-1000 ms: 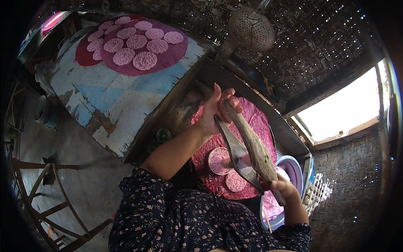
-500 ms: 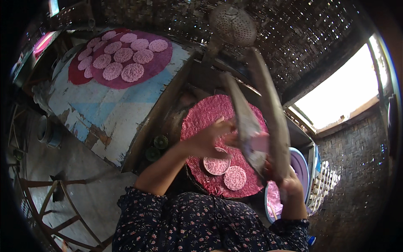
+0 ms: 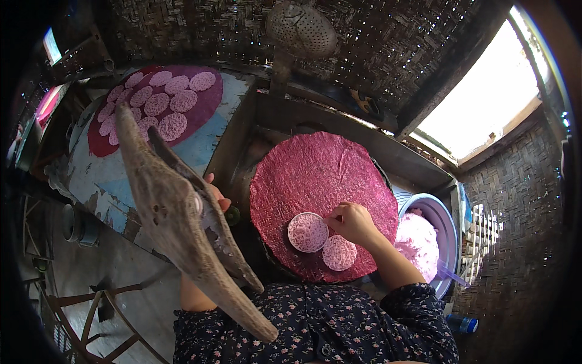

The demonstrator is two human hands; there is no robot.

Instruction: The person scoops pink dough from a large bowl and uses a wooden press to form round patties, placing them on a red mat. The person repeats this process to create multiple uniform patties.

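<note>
My left hand (image 3: 216,192) grips a wooden hand press (image 3: 176,206), two long worn bars held tilted at the left; the press hides most of that hand, leaving some fingers in sight. With closed fingertips my right hand (image 3: 354,223) pinches the right rim of a pale ring mould (image 3: 307,232). Pink noodle-like strands fill the ring, which lies on a round, dark pink cloth-like sheet (image 3: 321,176). Just right of it, below my right hand, lies a round pink strand cake (image 3: 339,252) without a ring.
A blue-purple tub (image 3: 450,242) of pink dough (image 3: 419,246) stands at the right, with a purple handle sticking out. On a peeling blue-white table (image 3: 233,100) at the left, several strand cakes (image 3: 173,126) lie on a pink sheet. A perforated ladle (image 3: 301,29) hangs from the woven wall.
The press has swung from above the sheet's right side to the left, into my left hand. My right hand has let go of it and come to the ring's rim.
</note>
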